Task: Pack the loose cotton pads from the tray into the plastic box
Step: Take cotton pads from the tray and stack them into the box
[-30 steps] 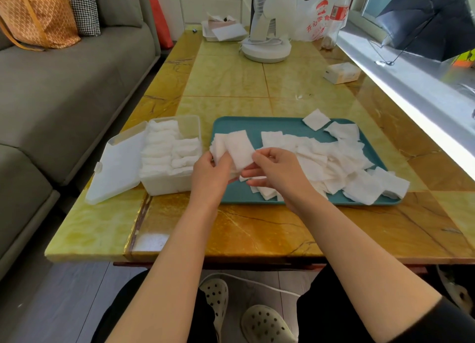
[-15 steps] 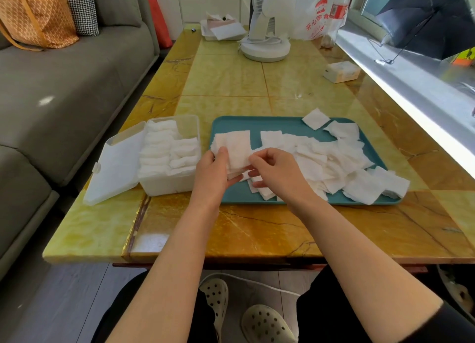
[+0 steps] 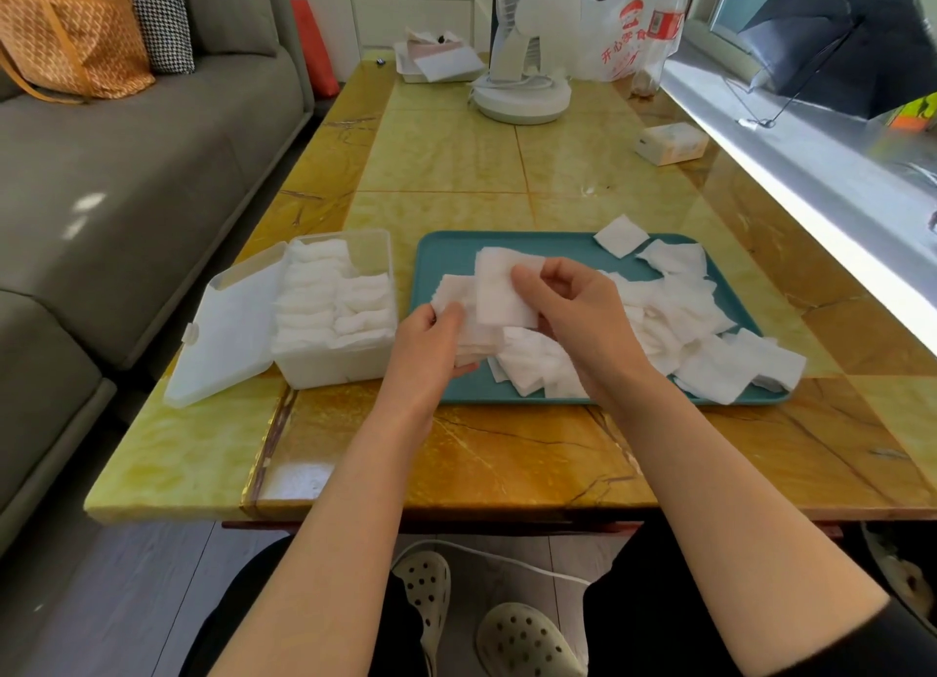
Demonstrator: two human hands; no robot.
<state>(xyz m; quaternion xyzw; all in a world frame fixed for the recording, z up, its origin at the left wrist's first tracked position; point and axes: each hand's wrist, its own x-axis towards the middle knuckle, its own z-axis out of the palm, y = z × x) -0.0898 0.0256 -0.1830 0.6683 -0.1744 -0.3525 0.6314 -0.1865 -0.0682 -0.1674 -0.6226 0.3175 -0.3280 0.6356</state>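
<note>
Cotton pads [image 3: 664, 316]: where are they now?

Mostly heaped on the tray [image 3: 446, 265], under and to the right of the right hand [image 3: 583, 316]. That hand pinches one pad [image 3: 502, 291] by its edge; the left hand [image 3: 431, 352] grips a small stack [image 3: 454, 293] just beside it.

Which step, then?

Gathering, I'd say. The pad wants laying squarely on the stack, then the stack goes into the plastic box [image 3: 334, 362], left of the left hand, its lid [image 3: 228, 331] hinged open and its far right corner unfilled.

Room to move?

Bare table [image 3: 446, 154] beyond both hands. The box sits near the table's left edge, so press in gently.
</note>
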